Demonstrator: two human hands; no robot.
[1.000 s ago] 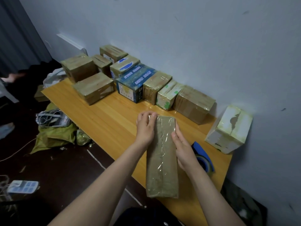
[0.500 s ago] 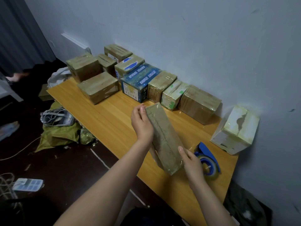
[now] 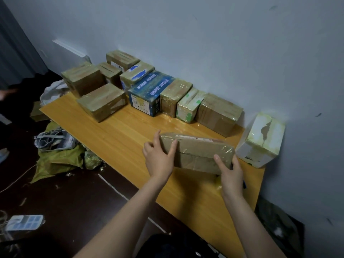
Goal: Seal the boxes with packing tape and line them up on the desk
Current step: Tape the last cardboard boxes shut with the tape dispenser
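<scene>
Swung round since half a second ago, the long brown box (image 3: 197, 155) now lies crosswise instead of slanting away from me. My left hand (image 3: 158, 159) clasps its left end, thumb on the near face and fingers behind; my right hand (image 3: 229, 174) cups the right end from below, index finger laid up the near face. Whether its lower edge touches the counter (image 3: 121, 138) I cannot tell. Just beyond its right end stands a white box (image 3: 260, 142), and farther back a row of taped boxes (image 3: 175, 97) lines the wall (image 3: 223, 43).
</scene>
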